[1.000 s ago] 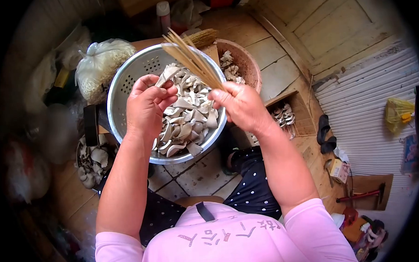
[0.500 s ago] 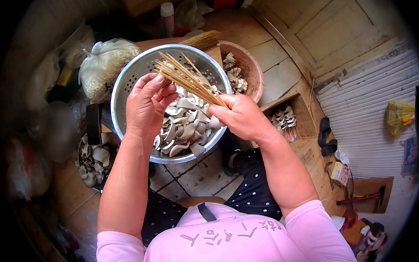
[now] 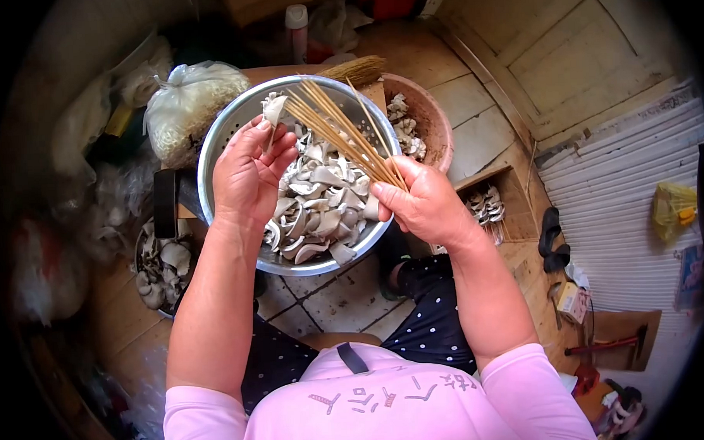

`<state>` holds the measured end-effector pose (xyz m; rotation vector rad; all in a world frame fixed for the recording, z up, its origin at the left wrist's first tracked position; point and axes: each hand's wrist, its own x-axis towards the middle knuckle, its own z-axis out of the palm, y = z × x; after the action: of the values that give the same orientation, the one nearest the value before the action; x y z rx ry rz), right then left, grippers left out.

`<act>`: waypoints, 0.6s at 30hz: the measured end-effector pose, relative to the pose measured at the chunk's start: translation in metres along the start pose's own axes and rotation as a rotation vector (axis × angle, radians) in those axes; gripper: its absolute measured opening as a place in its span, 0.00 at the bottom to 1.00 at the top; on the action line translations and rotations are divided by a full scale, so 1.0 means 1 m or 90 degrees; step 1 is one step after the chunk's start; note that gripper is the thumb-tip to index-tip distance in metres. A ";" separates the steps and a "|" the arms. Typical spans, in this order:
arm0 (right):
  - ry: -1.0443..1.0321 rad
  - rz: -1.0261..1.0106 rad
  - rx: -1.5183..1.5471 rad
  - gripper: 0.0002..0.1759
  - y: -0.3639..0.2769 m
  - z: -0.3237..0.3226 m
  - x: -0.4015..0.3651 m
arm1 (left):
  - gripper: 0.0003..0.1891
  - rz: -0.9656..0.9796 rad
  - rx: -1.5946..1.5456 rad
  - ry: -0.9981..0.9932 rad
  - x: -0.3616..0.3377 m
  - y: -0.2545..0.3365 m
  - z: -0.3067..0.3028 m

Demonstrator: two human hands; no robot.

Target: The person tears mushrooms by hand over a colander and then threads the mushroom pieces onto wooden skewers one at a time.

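Note:
Over the left side of a metal colander (image 3: 204, 167), my left hand (image 3: 249, 165) pinches a small whitish mushroom piece (image 3: 274, 108), held upright between thumb and fingers; a thin stick seems to show just below it. My right hand (image 3: 425, 198) is closed around the lower ends of a fanned bundle of thin wooden skewers (image 3: 337, 127), at the colander's right rim. The skewers' upper ends point up and left, close to the mushroom piece. Many torn grey-white mushroom pieces (image 3: 317, 209) lie in the colander beneath both hands.
Behind the colander on the right stands a pink basin (image 3: 435, 124) with mushrooms. A wooden box (image 3: 518, 206) at the right holds skewered mushrooms. To the left are a filled plastic bag (image 3: 189, 109) and a container of mushrooms (image 3: 164, 265). Black slippers (image 3: 552, 240) lie farther right.
A mushroom piece now shows upright at my left fingertips, which were by the skewer tips before. The skewer bundle has moved slightly right with my right hand, and the view has shifted a little.

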<state>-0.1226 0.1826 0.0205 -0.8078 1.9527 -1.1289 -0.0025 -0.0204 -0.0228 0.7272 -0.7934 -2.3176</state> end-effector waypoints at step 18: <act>-0.082 0.025 0.021 0.09 0.002 0.003 0.002 | 0.12 0.016 0.005 -0.021 -0.001 0.001 0.003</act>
<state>-0.1214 0.1811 0.0168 -0.8008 1.8314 -1.0563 -0.0029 -0.0196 -0.0198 0.6810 -0.8215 -2.3109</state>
